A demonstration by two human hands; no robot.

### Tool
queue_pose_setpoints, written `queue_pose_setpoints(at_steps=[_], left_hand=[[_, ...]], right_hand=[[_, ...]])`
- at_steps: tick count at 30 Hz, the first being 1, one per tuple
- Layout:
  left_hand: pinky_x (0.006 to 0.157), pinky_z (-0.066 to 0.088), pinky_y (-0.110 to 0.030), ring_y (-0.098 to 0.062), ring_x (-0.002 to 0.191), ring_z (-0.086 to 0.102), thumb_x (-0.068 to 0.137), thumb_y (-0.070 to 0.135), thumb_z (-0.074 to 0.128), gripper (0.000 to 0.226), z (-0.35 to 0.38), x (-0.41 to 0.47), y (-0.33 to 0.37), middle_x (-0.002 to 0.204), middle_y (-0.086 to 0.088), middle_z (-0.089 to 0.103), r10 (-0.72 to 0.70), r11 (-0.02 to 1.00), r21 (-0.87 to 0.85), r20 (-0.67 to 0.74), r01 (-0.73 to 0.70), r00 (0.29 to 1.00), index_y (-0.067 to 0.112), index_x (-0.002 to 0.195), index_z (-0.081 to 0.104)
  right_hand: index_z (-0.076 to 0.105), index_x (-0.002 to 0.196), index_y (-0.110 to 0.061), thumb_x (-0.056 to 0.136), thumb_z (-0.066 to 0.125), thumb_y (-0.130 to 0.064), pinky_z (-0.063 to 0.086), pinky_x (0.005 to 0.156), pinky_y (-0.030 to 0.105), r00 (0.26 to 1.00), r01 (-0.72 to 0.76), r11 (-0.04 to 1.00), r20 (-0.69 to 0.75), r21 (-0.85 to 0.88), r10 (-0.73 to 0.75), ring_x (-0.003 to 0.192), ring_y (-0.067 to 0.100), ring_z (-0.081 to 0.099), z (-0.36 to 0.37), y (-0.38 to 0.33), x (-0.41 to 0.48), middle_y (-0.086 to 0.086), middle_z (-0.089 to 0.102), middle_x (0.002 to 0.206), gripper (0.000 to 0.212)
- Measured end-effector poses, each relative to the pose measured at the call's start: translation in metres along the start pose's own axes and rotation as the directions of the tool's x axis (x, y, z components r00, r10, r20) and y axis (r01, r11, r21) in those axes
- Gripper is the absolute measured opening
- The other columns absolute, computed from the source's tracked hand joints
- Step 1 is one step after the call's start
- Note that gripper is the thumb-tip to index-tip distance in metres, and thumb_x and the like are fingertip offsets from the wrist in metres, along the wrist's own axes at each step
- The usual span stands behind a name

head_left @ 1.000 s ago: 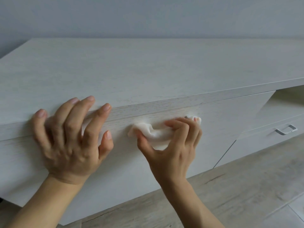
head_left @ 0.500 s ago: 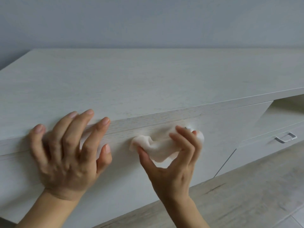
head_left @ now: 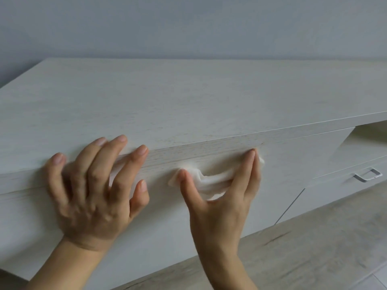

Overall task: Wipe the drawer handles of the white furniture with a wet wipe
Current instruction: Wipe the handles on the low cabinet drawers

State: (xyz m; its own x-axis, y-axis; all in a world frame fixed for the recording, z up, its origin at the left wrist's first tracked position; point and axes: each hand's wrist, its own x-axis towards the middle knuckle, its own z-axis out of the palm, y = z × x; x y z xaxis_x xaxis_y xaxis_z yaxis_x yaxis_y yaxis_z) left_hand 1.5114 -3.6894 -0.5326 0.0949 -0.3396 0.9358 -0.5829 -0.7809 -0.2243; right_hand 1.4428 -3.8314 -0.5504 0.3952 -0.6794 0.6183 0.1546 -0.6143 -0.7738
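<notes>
Wiping is going on at the drawer front's [head_left: 293, 164] upper middle: the right hand [head_left: 222, 206] is pinching the bunched wipe [head_left: 211, 182] between wide-spread thumb and fingers, likely over a hidden handle, while the left hand [head_left: 92, 197], fingers splayed and holding nothing, is bracing the top edge. The next move is probably calling for a shift to the bare handle [head_left: 367, 175] near the right edge. No writing is showing.

Your head camera looked forward and down from above cabinet [head_left: 188, 97] front edge, across top toward wall [head_left: 188, 24]. Wide angle, very near: your left hand [head_left: 92, 195], right hand [head_left: 219, 208] filled lower frame. Floor [head_left: 314, 258] showed lower right. Cabinet ran out of frame rightward.
</notes>
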Motion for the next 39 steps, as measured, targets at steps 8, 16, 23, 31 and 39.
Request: queue_pose_setpoints(at_steps=[8, 16, 23, 31, 39], left_hand=[[0.076, 0.049, -0.072, -0.032, 0.127, 0.036, 0.104, 0.032, 0.032, 0.039, 0.000, 0.002, 0.001, 0.131, -0.015, 0.047, -0.012, 1.000, 0.012, -0.005, 0.012, 1.000, 0.017, 0.139, 0.041], [0.100, 0.033, -0.056, -0.030, 0.127, 0.038, 0.104, 0.033, 0.031, 0.038, -0.001, 0.000, 0.003, 0.129, -0.014, 0.050, 0.000, 0.998, 0.060, -0.043, 0.003, 0.999, 0.018, 0.137, 0.042], [0.074, 0.049, -0.072, -0.033, 0.126, 0.037, 0.104, 0.032, 0.032, 0.039, 0.000, 0.000, -0.001, 0.130, -0.016, 0.048, -0.007, 1.000, 0.004, 0.003, 0.007, 1.000, 0.016, 0.139, 0.041], [0.074, 0.048, -0.073, -0.033, 0.126, 0.037, 0.104, 0.031, 0.033, 0.039, -0.001, 0.001, 0.000, 0.131, -0.016, 0.046, -0.006, 1.000, -0.005, 0.004, 0.006, 1.000, 0.016, 0.139, 0.041], [0.074, 0.048, -0.073, -0.036, 0.125, 0.037, 0.104, 0.031, 0.034, 0.040, 0.000, 0.000, -0.001, 0.133, -0.016, 0.043, -0.009, 1.000, -0.030, 0.011, 0.009, 1.000, 0.015, 0.140, 0.040]], right_hand=[[0.030, 0.146, -0.006, 0.079, 0.060, -0.060, 0.026, 0.115, 0.032, 0.997, 0.080, 0.996, -0.006, -0.047, -0.080, 0.145, 0.015, 0.020, -0.006, 0.000, 0.001, 0.003, 0.031, 0.151, 0.091], [0.036, 0.137, -0.006, 0.084, 0.063, -0.031, 0.049, 0.096, 0.037, 0.955, 0.290, 0.952, 0.089, -0.097, -0.282, 0.126, 0.024, 0.047, -0.034, 0.038, 0.016, 0.010, 0.041, 0.134, 0.065], [0.029, 0.140, 0.001, 0.079, 0.056, -0.026, 0.048, 0.093, 0.054, 0.919, 0.377, 0.924, 0.152, -0.059, -0.365, 0.130, 0.033, 0.043, -0.042, 0.037, 0.016, 0.017, 0.039, 0.139, 0.072], [0.035, 0.135, 0.008, 0.077, 0.053, -0.015, 0.044, 0.100, 0.055, 0.895, 0.429, 0.903, 0.140, -0.008, -0.423, 0.137, 0.030, 0.038, -0.040, 0.038, 0.022, 0.019, 0.044, 0.139, 0.065], [0.038, 0.130, 0.014, 0.085, 0.049, -0.024, 0.035, 0.110, 0.050, 0.880, 0.439, 0.897, 0.179, 0.044, -0.440, 0.138, 0.034, 0.036, -0.049, 0.032, 0.016, 0.022, 0.042, 0.139, 0.060]])
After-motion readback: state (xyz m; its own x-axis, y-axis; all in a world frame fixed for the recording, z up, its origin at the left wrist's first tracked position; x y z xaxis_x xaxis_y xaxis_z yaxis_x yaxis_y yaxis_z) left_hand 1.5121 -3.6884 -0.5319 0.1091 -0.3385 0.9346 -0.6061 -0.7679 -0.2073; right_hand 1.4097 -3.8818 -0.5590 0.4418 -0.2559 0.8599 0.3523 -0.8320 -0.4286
